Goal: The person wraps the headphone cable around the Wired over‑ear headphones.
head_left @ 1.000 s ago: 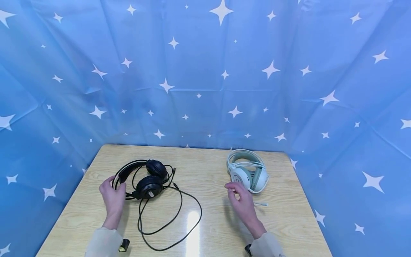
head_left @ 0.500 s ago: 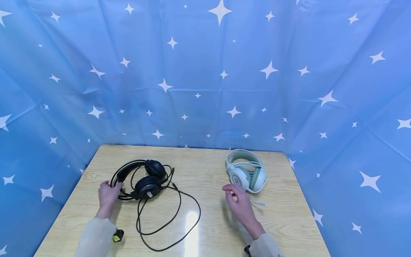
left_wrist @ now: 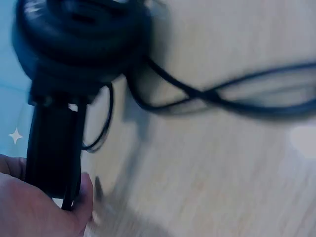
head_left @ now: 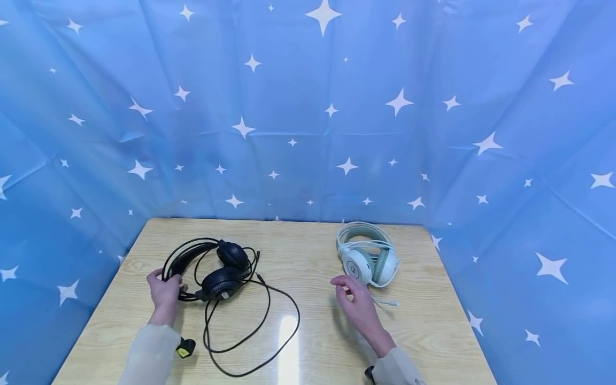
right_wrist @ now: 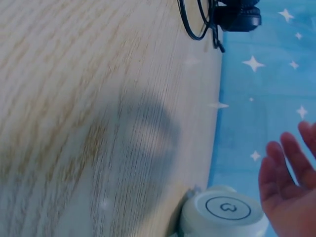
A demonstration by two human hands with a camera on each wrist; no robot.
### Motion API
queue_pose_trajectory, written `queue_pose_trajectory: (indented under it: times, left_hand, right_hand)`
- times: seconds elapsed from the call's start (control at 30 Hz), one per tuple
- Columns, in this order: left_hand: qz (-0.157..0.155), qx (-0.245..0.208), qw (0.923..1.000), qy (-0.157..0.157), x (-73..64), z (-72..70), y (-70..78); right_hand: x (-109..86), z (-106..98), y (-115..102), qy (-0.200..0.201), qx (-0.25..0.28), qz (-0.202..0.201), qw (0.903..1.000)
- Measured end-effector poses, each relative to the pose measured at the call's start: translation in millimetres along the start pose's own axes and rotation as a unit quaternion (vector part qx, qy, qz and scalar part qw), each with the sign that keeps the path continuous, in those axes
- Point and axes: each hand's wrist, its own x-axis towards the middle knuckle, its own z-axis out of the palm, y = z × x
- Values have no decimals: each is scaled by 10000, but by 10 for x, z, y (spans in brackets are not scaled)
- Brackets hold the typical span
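Black headphones lie on the left part of the table, their headband toward the left. My left hand grips that headband; in the left wrist view the thumb and fingers wrap its padded band, with an ear cup beyond. A long black cable loops from the headphones toward the front. My right hand hovers over the table, holding nothing, its fingers loosely bent. Just behind it sit white and mint-green headphones, cable wound around them; one round ear cup shows beside the fingers in the right wrist view.
A light wood table carries both headphones. Blue cloth with white stars hangs behind it and along both sides. The white cable's end lies near the right hand.
My left hand has taken hold of the black headband and shifted slightly left, the band tilting up a little with it. The right hand has stayed nearly still; the head view drifts slightly.
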Motion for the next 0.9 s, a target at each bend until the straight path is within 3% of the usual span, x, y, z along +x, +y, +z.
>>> queue_pose_trajectory:
  times: [0.07, 0.13, 0.23, 0.33, 0.47, 0.57, 0.77, 0.9]
  left_hand:
    - [-289, -880, 9956, -132, 4, -7, 27]
    - [-448, -1368, 9895, -165, 1, -17, 59]
    - [-491, -1587, 9860, -156, -21, -32, 105]
    - [-344, -1473, 9883, -171, -62, -14, 144]
    - [128, -1117, 9935, -155, -116, 45, 174]
    - [531, -1035, 9932, -89, -156, 93, 208]
    - [1389, -1565, 9778, -70, -277, 209, 377]
    - [2119, -1300, 9681, -310, -408, 278, 544]
  right_hand:
    - [-2, -4, -6, -52, 40, 148, 9999]
    - [-7, -5, -4, -92, 60, 250, 9996]
    - [-10, -5, 7, -137, 63, 290, 9995]
    - [-12, -5, 31, -139, 54, 227, 9996]
    - [-14, -6, 58, -162, 70, 127, 9998]
    - [-14, -8, 67, -249, 77, 39, 9997]
    - [-14, -36, 53, -409, 10, 137, 9991]
    - [-15, -68, 25, -441, 30, 274, 9986]
